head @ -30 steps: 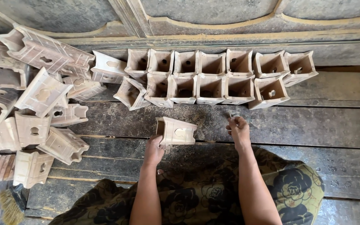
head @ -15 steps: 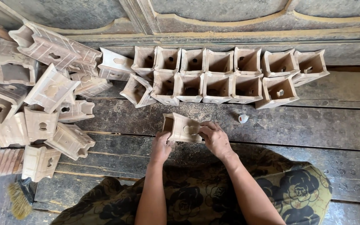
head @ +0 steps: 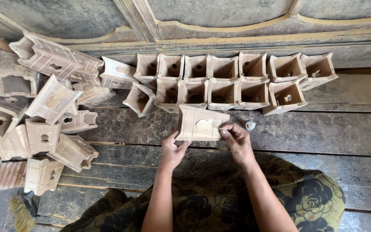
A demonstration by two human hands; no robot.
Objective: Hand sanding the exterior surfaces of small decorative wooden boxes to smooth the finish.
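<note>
Your left hand [head: 172,151] grips clay box [head: 201,123] bottom-left corner, steadying it; right hand [head: 236,138] pinches its right edge, holed face toward you for access. Finished rows [head: 224,81] open-side-up behind.

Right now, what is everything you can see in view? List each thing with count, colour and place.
held clay piece: one, pale tan, flared box shape with a hole in its face, raised over the planks at centre.
neat rows of clay pieces: about fifteen, pale tan, open side up, in two rows by the wall.
loose pile of clay pieces: a dozen or more, pale tan, tumbled at left.
small white object: one, white with a red spot, on the planks right of the held piece.
brush: one, straw-coloured bristles, bottom left.
plank floor: grey weathered wood.
left hand: grips the held piece's lower left edge.
right hand: fingertips on its right edge.
</note>
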